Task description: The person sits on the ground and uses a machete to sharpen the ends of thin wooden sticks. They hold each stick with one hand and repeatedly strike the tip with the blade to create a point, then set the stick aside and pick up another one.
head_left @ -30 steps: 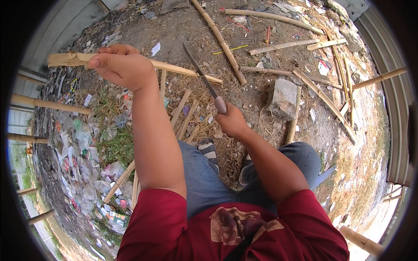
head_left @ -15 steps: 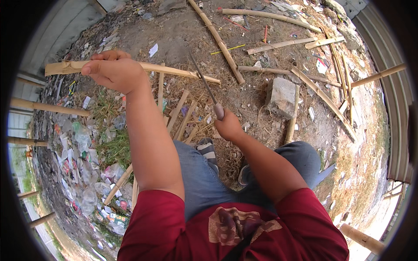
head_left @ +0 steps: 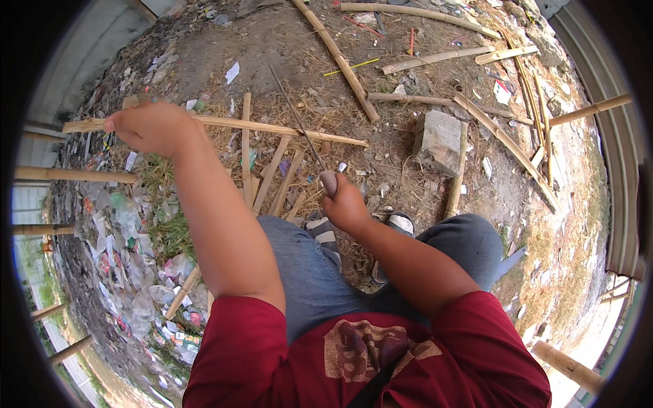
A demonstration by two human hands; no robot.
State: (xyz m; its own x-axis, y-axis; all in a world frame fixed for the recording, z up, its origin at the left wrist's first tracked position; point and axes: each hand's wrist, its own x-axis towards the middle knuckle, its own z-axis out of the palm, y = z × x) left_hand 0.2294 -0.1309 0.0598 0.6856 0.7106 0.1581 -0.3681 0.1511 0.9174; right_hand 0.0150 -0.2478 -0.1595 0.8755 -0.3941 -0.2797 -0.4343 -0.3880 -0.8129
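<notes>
Stretched out to the far left, my left hand (head_left: 154, 128) is closed around a long split bamboo strip (head_left: 262, 125), whose short end sticks out on the left. The strip's longer part runs rightward across the view. My right hand (head_left: 348, 205), in the middle, grips the brown handle of a long-bladed knife (head_left: 288, 100). Its thin dark blade points away and to the left and crosses the strip near the right end. Whether the edge touches the strip or passes just over it, I cannot tell. Shorter split bamboo pieces (head_left: 271, 173) lie below the strip.
A rough concrete block (head_left: 439, 143) stands right of my hands, beside a bamboo piece (head_left: 456, 178). Several bamboo lengths (head_left: 340, 62) lie on the ground ahead and right. Plastic litter (head_left: 139, 272) covers the left side. Bamboo poles (head_left: 75, 175) stick in from the left.
My left hand has moved left and slightly nearer with the bamboo strip, which now tilts differently. The knife and my right hand have shifted left; the blade crosses farther from the strip's right tip.
</notes>
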